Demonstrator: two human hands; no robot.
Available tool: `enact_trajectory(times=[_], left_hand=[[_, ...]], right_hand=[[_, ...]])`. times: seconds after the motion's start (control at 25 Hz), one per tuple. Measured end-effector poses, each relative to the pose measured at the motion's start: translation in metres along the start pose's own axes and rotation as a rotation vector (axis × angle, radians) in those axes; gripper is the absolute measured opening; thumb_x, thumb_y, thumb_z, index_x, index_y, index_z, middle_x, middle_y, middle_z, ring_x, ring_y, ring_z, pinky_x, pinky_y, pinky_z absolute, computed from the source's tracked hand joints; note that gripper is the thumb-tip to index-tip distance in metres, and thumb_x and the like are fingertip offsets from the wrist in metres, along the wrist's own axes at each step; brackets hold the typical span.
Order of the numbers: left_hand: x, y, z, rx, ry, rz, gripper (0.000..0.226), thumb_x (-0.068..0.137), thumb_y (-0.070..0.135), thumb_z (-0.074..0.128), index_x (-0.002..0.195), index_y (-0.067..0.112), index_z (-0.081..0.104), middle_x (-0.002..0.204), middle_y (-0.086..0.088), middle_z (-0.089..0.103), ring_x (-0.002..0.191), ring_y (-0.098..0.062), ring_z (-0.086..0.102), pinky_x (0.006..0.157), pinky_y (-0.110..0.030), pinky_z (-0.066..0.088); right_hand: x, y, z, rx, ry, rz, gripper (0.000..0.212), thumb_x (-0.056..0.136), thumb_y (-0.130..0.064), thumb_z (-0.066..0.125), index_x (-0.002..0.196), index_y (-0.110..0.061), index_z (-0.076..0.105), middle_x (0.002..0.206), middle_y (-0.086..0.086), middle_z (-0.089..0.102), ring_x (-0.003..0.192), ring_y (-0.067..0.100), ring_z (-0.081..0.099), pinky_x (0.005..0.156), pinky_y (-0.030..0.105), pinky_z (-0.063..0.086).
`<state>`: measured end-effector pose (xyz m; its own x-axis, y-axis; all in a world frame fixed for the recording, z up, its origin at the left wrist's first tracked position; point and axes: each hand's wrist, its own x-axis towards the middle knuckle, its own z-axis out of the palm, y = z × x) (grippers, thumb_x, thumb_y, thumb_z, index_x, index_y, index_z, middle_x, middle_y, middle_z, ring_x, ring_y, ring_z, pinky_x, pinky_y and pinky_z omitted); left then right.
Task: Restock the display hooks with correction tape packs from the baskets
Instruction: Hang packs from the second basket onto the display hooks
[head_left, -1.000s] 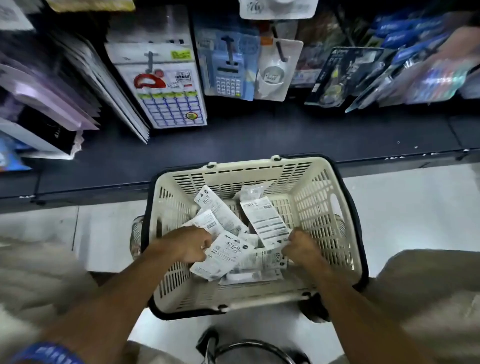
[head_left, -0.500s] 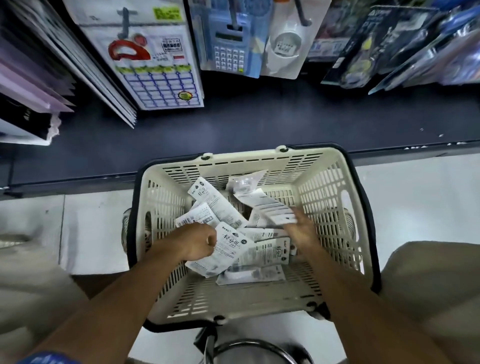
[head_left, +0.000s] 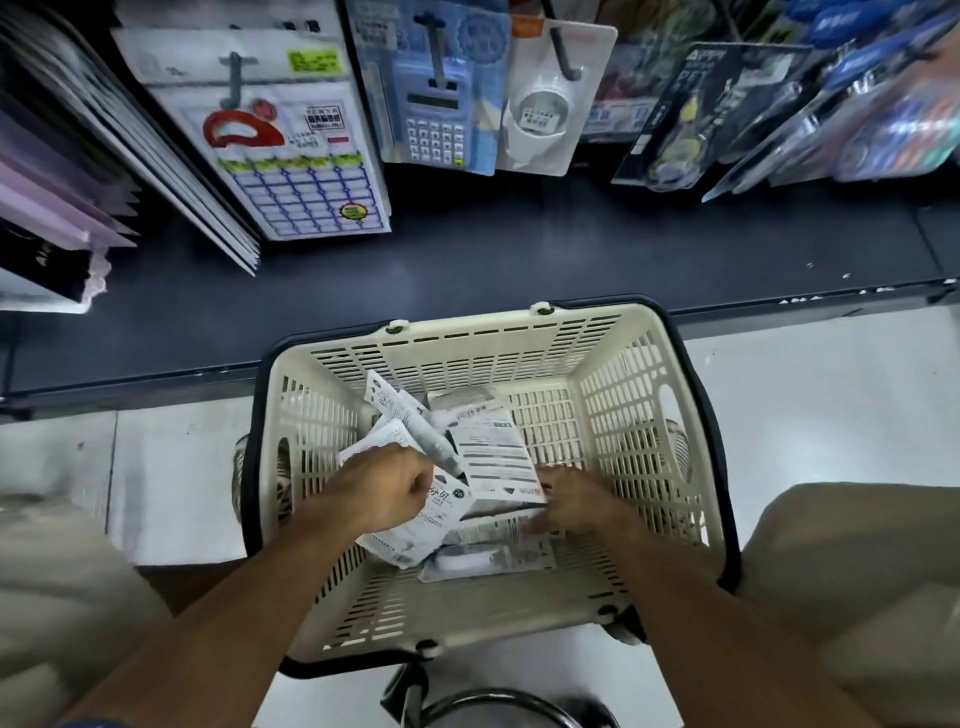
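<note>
A cream plastic basket with a black rim sits below me on the floor in front of the display. Several white correction tape packs lie loose inside it. My left hand is curled round a small stack of packs at the basket's middle. My right hand reaches in from the right and pinches the lower edge of a pack that stands tilted with its printed back up. Both forearms cover the basket's near wall.
A dark shelf ledge runs across just beyond the basket. Above it hang a label-sheet pack, a blue calculator pack, a white tape dispenser card and blister packs. Folders lean at left. White floor surrounds the basket.
My right hand drew back toward me and took hold of a pack's lower edge, so that pack now stands tilted up. My left hand kept its stack. The view tilted down slightly.
</note>
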<state>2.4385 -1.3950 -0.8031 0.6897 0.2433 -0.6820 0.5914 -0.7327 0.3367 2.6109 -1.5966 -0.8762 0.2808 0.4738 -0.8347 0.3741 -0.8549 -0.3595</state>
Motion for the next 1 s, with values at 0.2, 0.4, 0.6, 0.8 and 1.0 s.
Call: enact_trajectory(times=[0.2, 0.4, 0.6, 0.8, 1.0], left_hand=[[0.018, 0.031, 0.013, 0.336, 0.238, 0.286, 0.059, 0.094, 0.048, 0.057, 0.145, 0.022, 0.042, 0.139, -0.002, 0.046, 0.123, -0.02, 0.045, 0.108, -0.04, 0.038], [0.037, 0.041, 0.021, 0.286, -0.105, 0.196, 0.091, 0.08, 0.072, 0.062, 0.155, 0.028, 0.033, 0.158, 0.001, 0.037, 0.143, -0.025, 0.037, 0.122, -0.045, 0.021], [0.037, 0.033, 0.001, -0.06, 0.184, 0.208, 0.028, 0.098, 0.026, 0.063, 0.125, 0.025, 0.071, 0.12, 0.003, 0.074, 0.103, -0.015, 0.069, 0.101, -0.037, 0.052], [0.026, 0.049, -0.052, -0.645, 0.462, 0.206, 0.018, 0.095, 0.02, 0.07, 0.11, 0.017, 0.078, 0.105, -0.007, 0.078, 0.095, -0.028, 0.072, 0.089, -0.046, 0.058], [0.009, 0.071, -0.074, -0.54, 0.691, 0.302, 0.017, 0.097, 0.023, 0.065, 0.085, 0.017, 0.075, 0.07, 0.0, 0.071, 0.068, -0.023, 0.066, 0.067, -0.037, 0.053]], right_hand=[[-0.005, -0.007, 0.005, -0.089, 0.111, -0.04, 0.03, 0.076, -0.035, 0.086, 0.103, -0.025, 0.078, 0.103, -0.006, 0.077, 0.077, 0.005, 0.066, 0.065, 0.019, 0.052], [-0.019, -0.009, 0.004, 0.037, 0.091, -0.038, 0.031, 0.079, -0.031, 0.084, 0.108, -0.027, 0.074, 0.1, -0.01, 0.075, 0.079, 0.003, 0.067, 0.073, 0.02, 0.055], [-0.037, -0.028, -0.036, 0.144, 0.05, -0.069, 0.042, 0.082, -0.028, 0.081, 0.119, -0.018, 0.067, 0.111, -0.002, 0.068, 0.09, 0.014, 0.067, 0.08, 0.027, 0.057], [-0.066, -0.059, -0.106, 0.33, 0.095, -0.068, 0.05, 0.076, -0.024, 0.088, 0.118, -0.008, 0.068, 0.125, 0.006, 0.065, 0.115, 0.024, 0.063, 0.095, 0.034, 0.052], [-0.096, -0.056, -0.118, 0.368, -0.019, -0.062, 0.042, 0.082, -0.015, 0.083, 0.12, -0.021, 0.068, 0.12, -0.004, 0.058, 0.088, 0.005, 0.062, 0.05, 0.007, 0.047]])
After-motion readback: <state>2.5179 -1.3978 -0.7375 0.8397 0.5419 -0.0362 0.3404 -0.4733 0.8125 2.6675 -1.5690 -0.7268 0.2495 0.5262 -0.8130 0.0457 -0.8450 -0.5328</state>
